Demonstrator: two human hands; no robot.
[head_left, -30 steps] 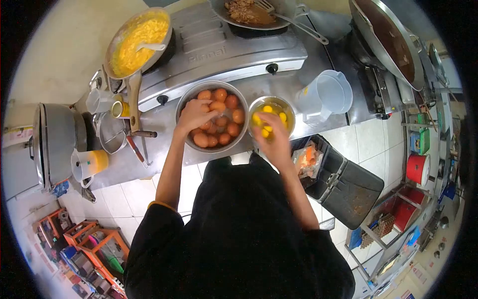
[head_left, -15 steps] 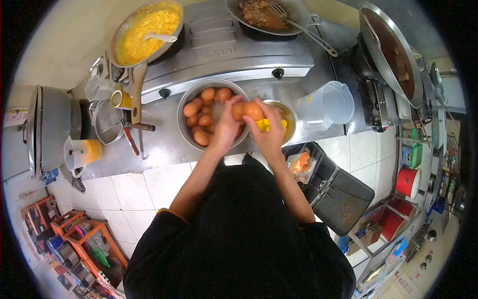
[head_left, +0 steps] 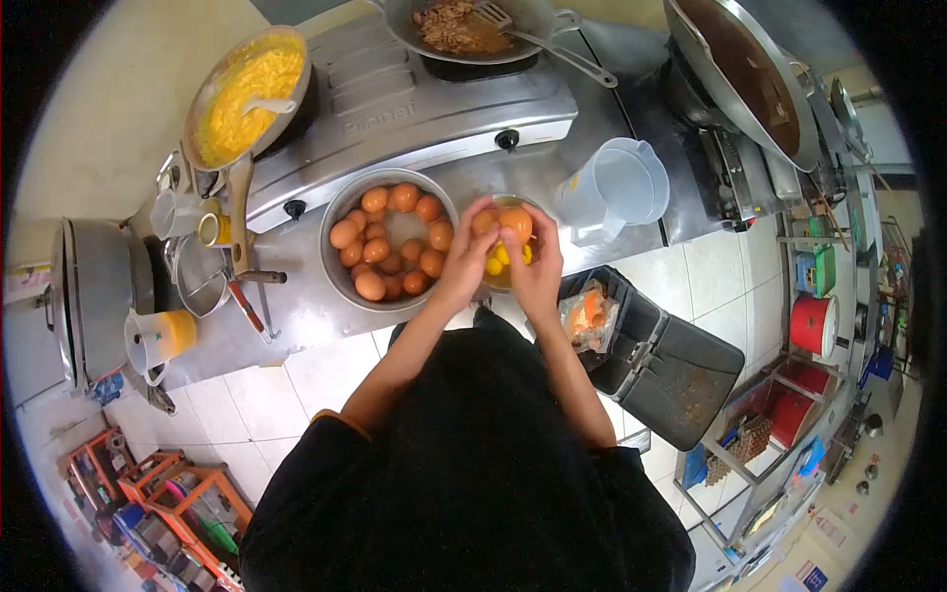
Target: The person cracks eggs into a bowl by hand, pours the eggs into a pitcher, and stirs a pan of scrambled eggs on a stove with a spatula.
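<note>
My left hand (head_left: 466, 266) and my right hand (head_left: 539, 271) meet over a metal bowl (head_left: 505, 197) that holds yellow yolks (head_left: 499, 260). A brown egg (head_left: 483, 222) is in the fingers of my left hand. Against it, side by side, sits a second brown egg (head_left: 515, 221) held by my right hand. My hands cover much of this bowl. Just to the left stands a larger metal pot (head_left: 331, 259) with many whole brown eggs (head_left: 369, 286) in it.
Behind the bowls is a two-burner stove (head_left: 395, 123) with a pan of yellow egg (head_left: 247, 104) and a pan of brown food (head_left: 459, 30). A plastic jug (head_left: 617, 187) stands right of my hands. Below the counter, an open black bin (head_left: 681, 380) contains eggshells (head_left: 590, 314).
My hands with the two eggs have lowered over the yolk bowl and the eggs are now right above it. The whole view has shifted, so the pots and stove appear further left.
</note>
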